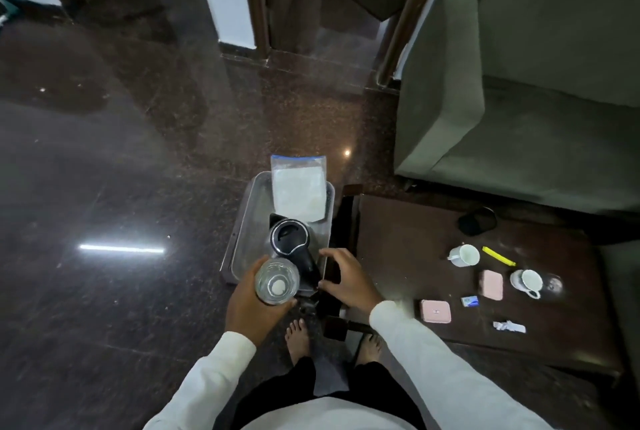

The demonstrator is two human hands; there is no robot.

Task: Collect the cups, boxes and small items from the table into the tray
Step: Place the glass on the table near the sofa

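Observation:
A clear plastic tray (246, 221) stands left of the dark wooden table (408, 249). It holds a black kettle (291, 239) and a clear zip bag (299, 190). My left hand (249, 308) grips a clear glass (277, 282) over the tray's near corner. My right hand (346, 279) hovers at the tray's right edge, fingers spread, holding nothing. On the table lie two white cups (464, 255) (527, 281), two pink boxes (435, 311) (491, 285), a yellow sachet (498, 256), a small blue packet (470, 300) and a white wrapper (509, 326).
A black round object (477, 220) sits at the table's far edge. A small glass item (554, 284) stands right of the second cup. A green sofa (519, 100) rises behind the table. My bare feet (301, 339) rest on the polished dark floor (104, 187).

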